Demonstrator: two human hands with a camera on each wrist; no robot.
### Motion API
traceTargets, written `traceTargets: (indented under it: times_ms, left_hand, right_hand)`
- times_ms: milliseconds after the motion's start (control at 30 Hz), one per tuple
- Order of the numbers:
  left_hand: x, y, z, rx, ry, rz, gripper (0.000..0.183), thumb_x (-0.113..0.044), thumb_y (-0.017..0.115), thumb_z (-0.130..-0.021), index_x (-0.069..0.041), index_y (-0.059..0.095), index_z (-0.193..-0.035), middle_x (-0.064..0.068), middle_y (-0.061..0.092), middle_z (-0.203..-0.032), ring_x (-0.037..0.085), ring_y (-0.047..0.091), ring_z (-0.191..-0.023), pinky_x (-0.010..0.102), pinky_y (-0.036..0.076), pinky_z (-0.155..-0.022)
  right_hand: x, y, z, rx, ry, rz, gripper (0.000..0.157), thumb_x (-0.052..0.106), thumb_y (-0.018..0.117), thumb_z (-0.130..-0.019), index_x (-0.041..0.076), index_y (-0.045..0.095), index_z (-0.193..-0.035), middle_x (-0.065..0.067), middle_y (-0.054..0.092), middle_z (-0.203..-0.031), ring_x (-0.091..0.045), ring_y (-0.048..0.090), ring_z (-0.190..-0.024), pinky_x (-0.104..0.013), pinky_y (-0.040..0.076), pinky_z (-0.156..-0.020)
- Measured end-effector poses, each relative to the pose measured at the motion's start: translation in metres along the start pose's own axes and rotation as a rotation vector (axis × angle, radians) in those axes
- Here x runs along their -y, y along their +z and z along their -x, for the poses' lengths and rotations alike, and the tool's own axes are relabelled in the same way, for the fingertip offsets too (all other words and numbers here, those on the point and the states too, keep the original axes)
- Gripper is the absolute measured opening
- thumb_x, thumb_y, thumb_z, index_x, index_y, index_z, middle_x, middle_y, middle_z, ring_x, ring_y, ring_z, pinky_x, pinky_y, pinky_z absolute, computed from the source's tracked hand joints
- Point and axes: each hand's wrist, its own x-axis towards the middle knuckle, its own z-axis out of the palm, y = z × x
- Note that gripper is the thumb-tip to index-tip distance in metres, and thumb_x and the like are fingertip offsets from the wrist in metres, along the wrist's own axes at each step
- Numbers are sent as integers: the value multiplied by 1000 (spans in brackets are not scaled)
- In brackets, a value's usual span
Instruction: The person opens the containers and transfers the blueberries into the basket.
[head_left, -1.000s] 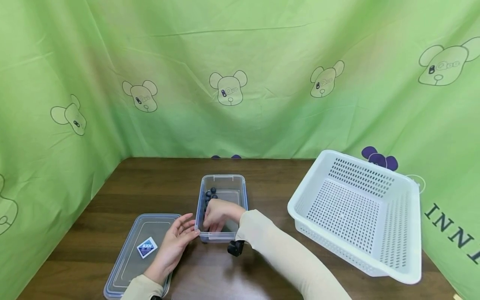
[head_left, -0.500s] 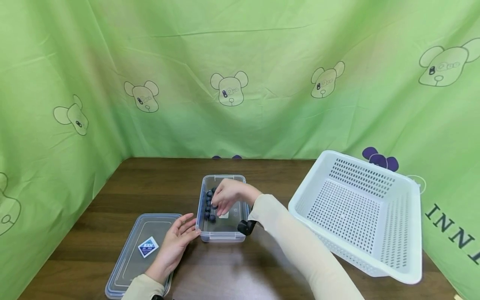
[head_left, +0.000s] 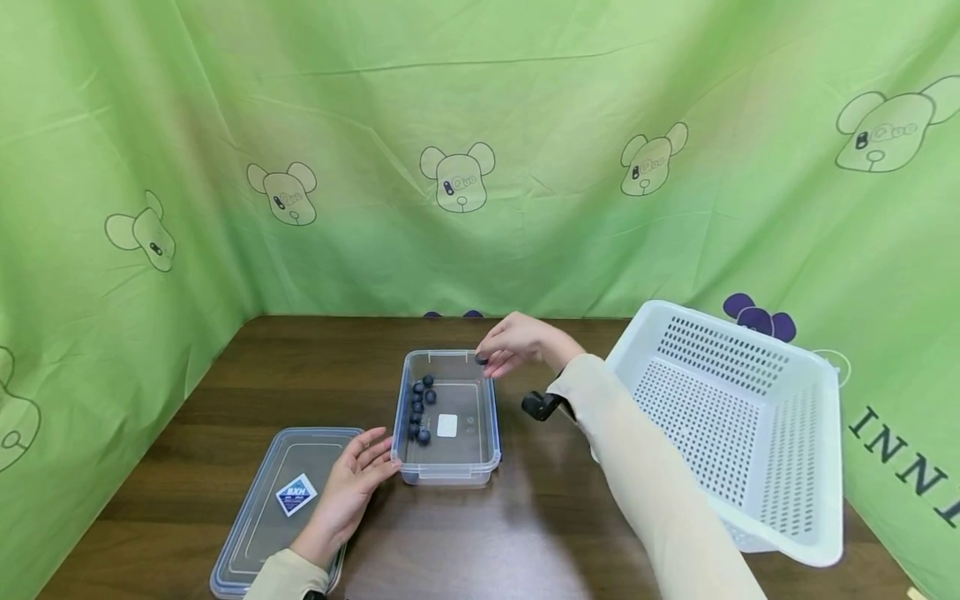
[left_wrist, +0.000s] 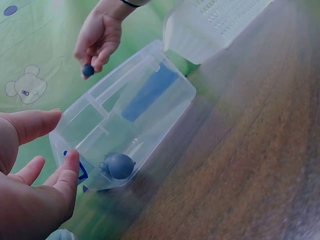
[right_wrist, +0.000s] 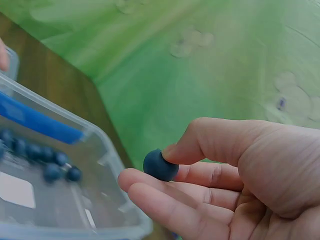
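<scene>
In the right wrist view, a round dark blueberry (right_wrist: pixel 160 165) is pinched between the thumb and fingers of my right hand (head_left: pixel 519 343), just over the far right corner of a clear plastic box (head_left: pixel 450 472). Inside that box, several more blueberries (head_left: pixel 417 408) lie in a loose line along its left wall. My left hand (head_left: pixel 347 490) stands at the box's near left corner, fingers relaxed and apart, thumb tip right at the rim. It grips nothing and overlaps the lid (head_left: pixel 258 508) in the head view.
On the right stands a large white perforated basket (head_left: pixel 806 467), partly behind my right sleeve (head_left: pixel 645 450). A white square label (head_left: pixel 447 426) shows in the box's floor. Behind the brown wooden table (head_left: pixel 330 354) hangs a green printed curtain (head_left: pixel 540 242).
My right hand has risen out of the box and moved away to the right with a blueberry, uncovering the berries left in it. The left hand has stayed in place.
</scene>
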Motion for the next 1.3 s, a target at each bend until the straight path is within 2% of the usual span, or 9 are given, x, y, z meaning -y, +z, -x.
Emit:
traceTargets:
  times_ms: [233, 500, 667, 800, 933, 1067, 1100, 1167, 1300]
  left_hand:
    - [2, 0, -1, -3, -3, 11, 63, 12, 62, -83, 13, 34, -140, 22, 56, -127, 17, 60, -103, 22, 52, -85]
    - [2, -1, -1, 7, 25, 4, 62, 11, 63, -84, 15, 33, -138, 24, 56, -126, 16, 61, -102, 22, 52, -84]
    - [2, -2, -2, -1, 10, 13, 62, 12, 62, -84, 14, 33, -139, 25, 56, -128, 16, 60, -103, 22, 52, -85]
    - [2, -2, -2, -11, -5, 13, 62, 12, 62, -84, 13, 34, -140, 24, 56, -128, 17, 60, -104, 22, 52, -85]
    - [1, -2, -2, -9, -6, 11, 62, 12, 62, -84, 13, 33, -139, 24, 56, -128, 16, 60, -103, 22, 52, -85]
    - [0, -1, -2, -10, -7, 12, 62, 11, 62, -84, 13, 34, -139, 23, 56, -128, 16, 60, -103, 22, 52, -85]
    - [0, -1, -2, -11, -7, 13, 62, 11, 62, -84, 13, 34, -139, 23, 56, -128, 16, 60, -103, 22, 52, -85]
    - [0, -2, -3, -13, -8, 13, 62, 12, 63, -84, 13, 35, -139, 21, 57, -126, 16, 59, -102, 22, 52, -84]
    - [0, -2, -3, -13, -6, 14, 62, 12, 63, -83, 13, 35, -139, 20, 58, -125, 15, 60, -101, 22, 52, -84]
  right_hand:
    - [-5, -40, 16, -59, -25, -60, 37, -1, 56, -95, -22, 52, -124, -19, 71, -84, -21, 72, -72, -32, 59, -73]
    - [-27, -91, 34, -128, -14, -175, 37, -1, 49, -99, -23, 45, -129, -16, 70, -86, -19, 72, -74, -30, 58, -77]
    - [-42, -119, 53, -174, -21, -266, 17, -3, 50, -98, -11, 63, -107, -15, 70, -86, -20, 72, -76, -30, 58, -78]
    - [-58, -140, 70, -180, -16, -325, 27, -4, 48, -99, 5, 71, -87, -11, 72, -85, -19, 72, -78, -29, 57, -81]
    - [-80, -163, 88, -173, 1, -442, 34, -4, 43, -101, 6, 71, -85, -12, 72, -85, -19, 72, -80, -28, 57, -82]
    - [-108, -182, 104, -163, 38, -573, 34, 4, 41, -105, 7, 71, -90, -9, 74, -89, -15, 73, -83, -16, 54, -65]
    - [-116, -185, 107, -154, 46, -612, 34, 7, 41, -105, 7, 71, -91, -10, 74, -90, -15, 73, -84, -15, 54, -65]
    - [-130, -189, 113, -136, 69, -701, 36, 11, 40, -107, 7, 72, -92, -10, 74, -92, -15, 73, -86, -12, 53, -67]
    - [-154, -192, 121, -131, 106, -878, 33, 8, 42, -106, 2, 71, -92, -16, 72, -94, -20, 72, -90, -22, 51, -90]
